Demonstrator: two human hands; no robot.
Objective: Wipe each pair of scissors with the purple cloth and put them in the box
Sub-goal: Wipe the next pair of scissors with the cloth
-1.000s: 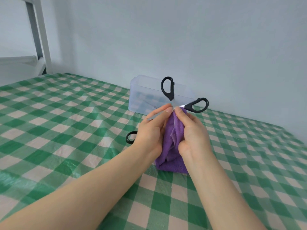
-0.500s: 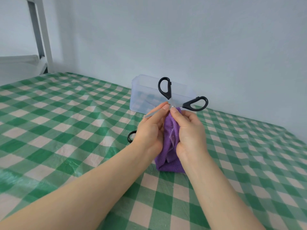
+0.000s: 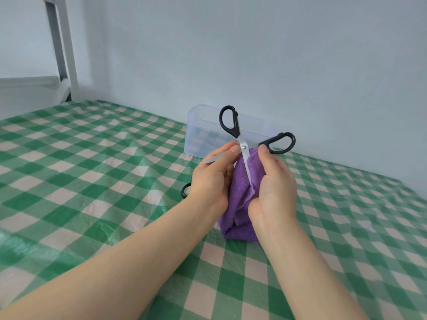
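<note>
Your scissors (image 3: 242, 147) stand spread open at the centre of the frame, between your two hands and just above them, with the black loop handles up. Your left hand (image 3: 210, 179) pinches one bare steel blade near the pivot. Your right hand (image 3: 275, 188) grips the purple cloth (image 3: 240, 204), whose fuzzy folds wrap the other blade. Both forearms reach in from the lower edge. Behind the scissors sits the translucent plastic box (image 3: 201, 132) on the glossy green-checked table (image 3: 92, 169). Another black handle loop (image 3: 184, 191) peeks out left of your left hand.
</note>
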